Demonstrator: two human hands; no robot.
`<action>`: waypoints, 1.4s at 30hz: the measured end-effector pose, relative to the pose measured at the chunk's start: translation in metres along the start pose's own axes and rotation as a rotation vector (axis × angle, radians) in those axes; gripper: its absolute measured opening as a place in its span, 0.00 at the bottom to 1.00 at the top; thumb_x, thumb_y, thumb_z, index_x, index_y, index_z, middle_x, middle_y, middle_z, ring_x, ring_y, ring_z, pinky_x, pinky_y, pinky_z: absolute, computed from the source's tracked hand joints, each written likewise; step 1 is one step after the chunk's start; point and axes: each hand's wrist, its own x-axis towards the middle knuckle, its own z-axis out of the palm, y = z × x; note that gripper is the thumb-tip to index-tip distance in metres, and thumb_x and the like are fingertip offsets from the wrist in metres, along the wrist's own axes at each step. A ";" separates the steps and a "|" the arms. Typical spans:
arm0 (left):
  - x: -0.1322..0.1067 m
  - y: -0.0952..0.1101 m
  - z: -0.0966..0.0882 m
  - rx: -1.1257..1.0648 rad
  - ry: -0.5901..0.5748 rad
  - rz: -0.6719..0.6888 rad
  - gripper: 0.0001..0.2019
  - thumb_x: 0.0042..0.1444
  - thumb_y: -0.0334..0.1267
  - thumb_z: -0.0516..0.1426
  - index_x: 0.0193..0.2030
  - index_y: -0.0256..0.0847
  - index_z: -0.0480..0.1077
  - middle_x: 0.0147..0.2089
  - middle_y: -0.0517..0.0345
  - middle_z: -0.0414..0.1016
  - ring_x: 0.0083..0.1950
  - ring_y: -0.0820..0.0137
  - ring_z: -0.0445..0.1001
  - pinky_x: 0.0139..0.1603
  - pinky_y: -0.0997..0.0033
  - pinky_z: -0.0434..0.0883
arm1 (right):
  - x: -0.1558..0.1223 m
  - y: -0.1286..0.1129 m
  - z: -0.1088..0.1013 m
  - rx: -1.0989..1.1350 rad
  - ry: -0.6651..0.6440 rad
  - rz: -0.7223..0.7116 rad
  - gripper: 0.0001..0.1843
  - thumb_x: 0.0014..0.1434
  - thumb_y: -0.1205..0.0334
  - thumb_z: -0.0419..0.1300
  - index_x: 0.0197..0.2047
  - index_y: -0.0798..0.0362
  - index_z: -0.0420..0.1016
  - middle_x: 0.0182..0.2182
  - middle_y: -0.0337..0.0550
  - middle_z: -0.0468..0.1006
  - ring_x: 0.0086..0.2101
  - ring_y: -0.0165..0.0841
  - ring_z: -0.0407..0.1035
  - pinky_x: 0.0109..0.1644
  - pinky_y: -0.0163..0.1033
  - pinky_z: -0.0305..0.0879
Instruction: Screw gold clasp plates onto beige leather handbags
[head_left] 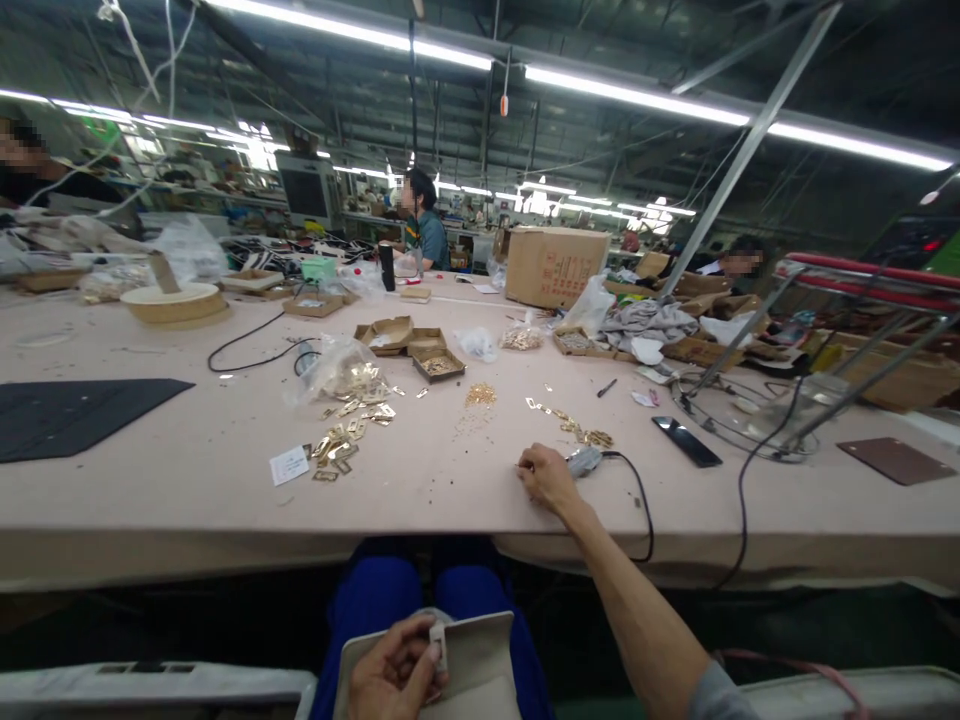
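My left hand (394, 670) is low over my lap, its fingers closed on a pale bag piece (465, 655) and pinching a small white tab on it. My right hand (546, 477) reaches out onto the pink table (187, 470), fingers curled beside a grey corded tool (585, 460); whether it grips anything I cannot make out. Several gold metal fittings (345, 435) lie scattered left of the hand, next to a clear plastic bag (337, 365). A small heap of gold bits (480, 396) and more fittings (577, 425) lie beyond the hand.
A black phone (686, 441) lies right of my hand, by a wire stand (750, 400). Small cardboard trays (420, 350), a cardboard box (555, 265), a black mat (67, 415) and a round spool (172, 300) stand around. Other people sit at the far side.
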 end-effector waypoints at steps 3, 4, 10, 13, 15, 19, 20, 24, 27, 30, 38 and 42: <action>-0.003 0.006 -0.003 0.033 -0.057 0.007 0.27 0.44 0.57 0.74 0.42 0.37 0.80 0.25 0.57 0.79 0.24 0.66 0.78 0.25 0.72 0.78 | -0.008 -0.004 0.005 0.045 -0.066 0.035 0.04 0.58 0.65 0.66 0.33 0.50 0.83 0.37 0.46 0.82 0.40 0.37 0.75 0.48 0.38 0.66; -0.003 0.007 -0.004 0.046 -0.083 0.004 0.26 0.46 0.56 0.73 0.43 0.37 0.80 0.25 0.56 0.79 0.24 0.66 0.79 0.25 0.72 0.78 | -0.008 -0.002 0.003 0.058 -0.081 0.046 0.04 0.58 0.64 0.66 0.35 0.50 0.84 0.38 0.47 0.83 0.40 0.38 0.75 0.47 0.38 0.66; -0.003 0.007 -0.010 0.074 -0.116 -0.003 0.24 0.50 0.53 0.72 0.44 0.36 0.79 0.27 0.56 0.80 0.26 0.65 0.81 0.27 0.72 0.78 | 0.002 0.004 -0.005 0.104 -0.169 0.018 0.11 0.55 0.64 0.68 0.43 0.50 0.85 0.41 0.44 0.84 0.41 0.38 0.76 0.49 0.38 0.68; -0.001 0.004 -0.010 0.075 -0.133 0.013 0.24 0.50 0.54 0.71 0.45 0.36 0.79 0.27 0.55 0.80 0.25 0.65 0.81 0.27 0.71 0.79 | 0.003 -0.003 -0.003 0.115 -0.189 -0.002 0.14 0.54 0.68 0.67 0.45 0.50 0.84 0.39 0.44 0.84 0.41 0.38 0.76 0.49 0.38 0.67; 0.000 0.003 -0.010 0.073 -0.126 0.019 0.24 0.50 0.54 0.71 0.44 0.36 0.79 0.26 0.55 0.79 0.25 0.65 0.80 0.26 0.72 0.79 | 0.001 -0.010 -0.003 0.118 -0.193 -0.020 0.10 0.56 0.68 0.65 0.41 0.50 0.84 0.38 0.45 0.83 0.41 0.37 0.75 0.48 0.38 0.66; -0.001 0.009 -0.007 0.069 -0.117 0.006 0.23 0.50 0.51 0.72 0.44 0.35 0.79 0.26 0.55 0.80 0.24 0.65 0.80 0.26 0.71 0.79 | -0.020 -0.035 -0.008 0.433 -0.147 -0.057 0.07 0.60 0.59 0.65 0.40 0.52 0.82 0.34 0.43 0.79 0.36 0.35 0.71 0.43 0.39 0.67; -0.001 0.012 -0.006 0.066 -0.114 -0.006 0.22 0.49 0.50 0.72 0.44 0.34 0.79 0.27 0.55 0.81 0.24 0.65 0.81 0.26 0.71 0.79 | -0.029 -0.044 -0.008 0.606 -0.158 -0.051 0.11 0.59 0.57 0.66 0.43 0.52 0.81 0.33 0.41 0.77 0.34 0.34 0.71 0.42 0.39 0.68; -0.003 0.024 -0.004 0.041 -0.116 -0.094 0.24 0.47 0.47 0.73 0.44 0.30 0.79 0.27 0.50 0.82 0.25 0.61 0.83 0.24 0.72 0.78 | -0.077 -0.083 -0.001 1.175 -0.320 0.043 0.24 0.57 0.53 0.72 0.54 0.51 0.79 0.33 0.38 0.74 0.30 0.31 0.70 0.38 0.40 0.69; -0.003 0.030 -0.005 0.002 -0.126 -0.160 0.27 0.44 0.48 0.75 0.44 0.27 0.80 0.30 0.45 0.84 0.29 0.58 0.84 0.28 0.68 0.82 | -0.112 -0.103 0.015 1.288 -0.367 0.165 0.20 0.55 0.54 0.74 0.49 0.52 0.82 0.32 0.39 0.76 0.28 0.31 0.72 0.36 0.40 0.70; -0.003 0.034 -0.007 -0.019 -0.144 -0.207 0.30 0.42 0.50 0.76 0.45 0.26 0.81 0.33 0.42 0.85 0.32 0.56 0.85 0.32 0.64 0.84 | -0.139 -0.112 0.033 1.286 -0.362 0.256 0.19 0.54 0.53 0.75 0.46 0.53 0.83 0.30 0.40 0.77 0.26 0.31 0.71 0.32 0.38 0.69; -0.005 0.038 -0.008 0.005 -0.144 -0.246 0.27 0.43 0.46 0.76 0.46 0.27 0.83 0.39 0.41 0.86 0.35 0.55 0.86 0.34 0.63 0.85 | -0.172 -0.125 0.048 1.171 -0.464 0.338 0.17 0.55 0.49 0.74 0.40 0.54 0.86 0.25 0.42 0.77 0.24 0.32 0.71 0.29 0.37 0.71; -0.004 0.037 -0.010 0.050 -0.150 -0.231 0.24 0.45 0.42 0.75 0.46 0.28 0.83 0.38 0.43 0.87 0.35 0.55 0.86 0.34 0.64 0.85 | -0.173 -0.133 0.044 1.191 -0.492 0.359 0.18 0.52 0.48 0.75 0.37 0.54 0.86 0.23 0.42 0.77 0.23 0.32 0.71 0.28 0.38 0.72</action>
